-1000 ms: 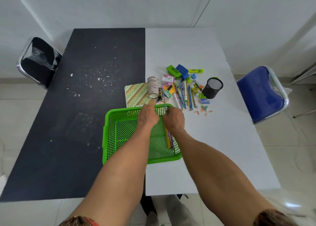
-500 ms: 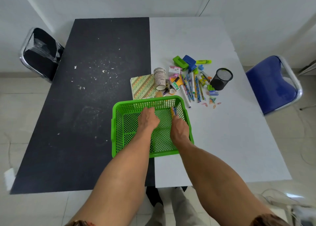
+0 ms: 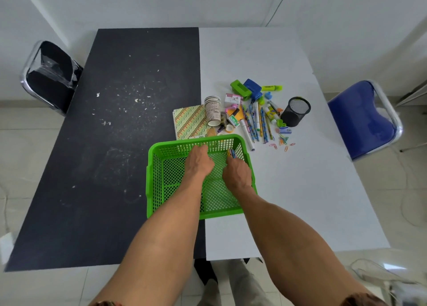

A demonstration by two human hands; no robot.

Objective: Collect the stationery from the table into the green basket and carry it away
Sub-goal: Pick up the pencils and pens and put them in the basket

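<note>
Inside green basket (image 3: 149,178), at table (image 3: 300,190) middle: right hand (image 3: 236,174) gripped pencils (image 3: 231,153), fingers curled round; left hand (image 3: 199,161) fingers hidden, could not tell. Pencils seemed light, stiff, rolling; basket better taken by side rims.

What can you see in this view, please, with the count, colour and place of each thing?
table: one, half black and half white, centre
green basket: one, green, near edge, across both halves
pencil bundle: several, multicoloured, in basket
notebook: one, green-orange pattern, beyond basket
paper cups: one stack, white printed, beside notebook
loose pencils: several, mostly blue and yellow, right of cups
pen holder: one, black mesh, right of pencils
highlighter: one, yellow-green, far side of pile
paper clips: several, mixed colours, near pen holder
black chair: one, left of table
blue chair: one, right of table
left hand: inside basket, near far wall
right hand: inside basket, holding pencil bundle
</note>
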